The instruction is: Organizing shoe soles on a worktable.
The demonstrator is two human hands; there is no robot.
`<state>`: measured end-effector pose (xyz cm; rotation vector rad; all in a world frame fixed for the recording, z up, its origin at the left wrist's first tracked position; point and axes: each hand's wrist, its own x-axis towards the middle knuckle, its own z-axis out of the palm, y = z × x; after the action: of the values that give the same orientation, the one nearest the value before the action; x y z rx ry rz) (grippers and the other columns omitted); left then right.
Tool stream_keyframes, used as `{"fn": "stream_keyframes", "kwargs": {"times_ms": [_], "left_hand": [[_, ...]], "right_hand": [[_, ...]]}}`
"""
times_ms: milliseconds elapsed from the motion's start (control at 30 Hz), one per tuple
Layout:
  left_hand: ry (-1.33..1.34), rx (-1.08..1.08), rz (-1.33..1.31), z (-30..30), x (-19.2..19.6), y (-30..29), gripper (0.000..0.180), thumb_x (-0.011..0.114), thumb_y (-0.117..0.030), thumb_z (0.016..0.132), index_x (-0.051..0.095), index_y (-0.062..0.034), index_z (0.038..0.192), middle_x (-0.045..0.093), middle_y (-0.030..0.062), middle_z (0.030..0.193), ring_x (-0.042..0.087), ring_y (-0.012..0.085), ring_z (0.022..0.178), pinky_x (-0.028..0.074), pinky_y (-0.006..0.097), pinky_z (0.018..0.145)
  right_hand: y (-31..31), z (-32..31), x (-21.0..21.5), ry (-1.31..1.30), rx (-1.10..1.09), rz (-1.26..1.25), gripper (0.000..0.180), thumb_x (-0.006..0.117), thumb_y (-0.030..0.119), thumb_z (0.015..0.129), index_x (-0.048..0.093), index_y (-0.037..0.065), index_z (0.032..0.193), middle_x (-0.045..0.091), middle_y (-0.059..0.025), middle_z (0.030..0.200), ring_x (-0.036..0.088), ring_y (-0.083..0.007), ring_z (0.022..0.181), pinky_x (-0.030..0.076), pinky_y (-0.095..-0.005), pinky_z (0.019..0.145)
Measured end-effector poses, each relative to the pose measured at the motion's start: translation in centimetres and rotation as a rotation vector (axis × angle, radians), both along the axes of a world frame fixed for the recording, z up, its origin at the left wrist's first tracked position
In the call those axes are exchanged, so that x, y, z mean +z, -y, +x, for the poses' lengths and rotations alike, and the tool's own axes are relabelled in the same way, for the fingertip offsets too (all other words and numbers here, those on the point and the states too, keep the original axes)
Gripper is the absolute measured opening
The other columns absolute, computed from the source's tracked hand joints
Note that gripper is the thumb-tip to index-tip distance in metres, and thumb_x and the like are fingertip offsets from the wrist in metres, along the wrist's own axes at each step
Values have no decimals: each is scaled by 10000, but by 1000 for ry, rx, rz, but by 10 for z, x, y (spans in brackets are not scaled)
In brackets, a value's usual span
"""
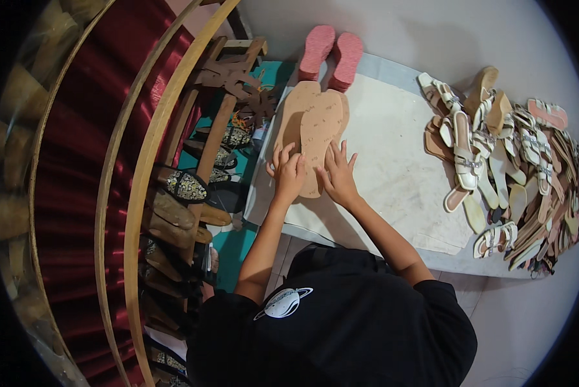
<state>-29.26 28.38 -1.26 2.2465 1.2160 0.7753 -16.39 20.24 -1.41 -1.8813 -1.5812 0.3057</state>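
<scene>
Tan shoe insoles (pixel 315 132) with small dark printed marks lie in front of me, at the left part of a white-covered table. One overlaps another, their wider ends pointing away from me. My left hand (pixel 289 171) rests against the left edge near the narrow end, its fingers apart and slightly bent. My right hand (pixel 339 174) lies at the right edge with its fingers spread, the thumb near the insole. Neither hand is wrapped round anything. Just beyond the insoles, a pair of pinkish-red shoe soles (pixel 315 51) leans at the table's far edge.
A big heap of white strappy sandals (pixel 467 151) and loose soles covers the right end of the table (pixel 392 148). At left stands a wooden rack (pixel 209 138) holding shoes, shoe lasts and brown straps (pixel 228 77). Curved wooden rails (pixel 141 161) and a dark red curtain (pixel 76 213) are farther left.
</scene>
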Motion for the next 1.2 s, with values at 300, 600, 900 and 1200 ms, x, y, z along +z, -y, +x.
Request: {"fn": "stream_keyframes", "kwargs": {"times_ms": [300,600,900,1200], "left_hand": [[-120,37,29,8,-7,-72,293,457,-279,878,628,-88,1021,436,41,1307,237,296,1289,79,583,975],[-147,76,14,15,-28,-99,319,437,-287,884,614,-121,1091,420,46,1329,247,311,1288,69,595,975],[-188,57,11,16,-37,-110,327,434,-284,888,587,-144,1141,439,50,1312,290,312,1265,81,590,979],[-174,57,37,14,-45,-113,349,445,-274,882,559,-123,1174,466,52,1284,325,298,1246,94,580,981]], "right_hand": [[-79,-12,-5,133,-159,-64,582,385,342,889,326,-91,1273,182,-236,1406,55,-496,1287,36,-722,906],[-113,-18,-26,117,-258,-123,589,374,347,886,330,-93,1275,154,-235,1419,47,-472,1299,2,-731,895],[-124,-19,-32,126,-279,-175,608,367,347,883,302,-102,1289,126,-232,1427,33,-460,1305,-1,-730,897],[-126,-25,-35,147,-283,-195,662,363,365,874,246,-124,1306,90,-223,1437,9,-445,1313,-4,-719,910]]}}
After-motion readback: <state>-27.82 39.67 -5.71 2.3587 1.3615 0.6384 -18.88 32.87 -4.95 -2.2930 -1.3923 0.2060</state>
